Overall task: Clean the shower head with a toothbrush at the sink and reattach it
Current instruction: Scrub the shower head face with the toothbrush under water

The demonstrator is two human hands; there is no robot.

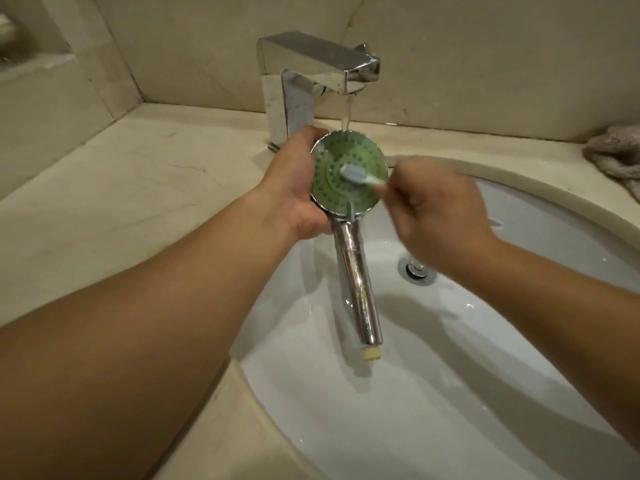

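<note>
- head view, nearest first: two bare forearms reach in from the bottom edge over a white sink set into a pale stone desk.
- shower head is held over the basin, its chrome handle pointing down toward the viewer, with a yellowish fitting at the free end – green nozzle face turned up.
- left hand – this grip is curled round the left rim and back of the round shower head, thumb near the bottom edge, fingertips showing at the top.
- right hand is blurred; its grip is closed on the handle of a toothbrush, pinching it near the right rim of the disc.
- toothbrush bristle end lies on the middle of the green face.
- drain plug sits in the basin just right of the handle.
- farther back, a square chrome tap stands on the desk; a thin stream of water falls from its spout onto the top edge of the green face.
- a crumpled cloth lies on the desk at far right.
</note>
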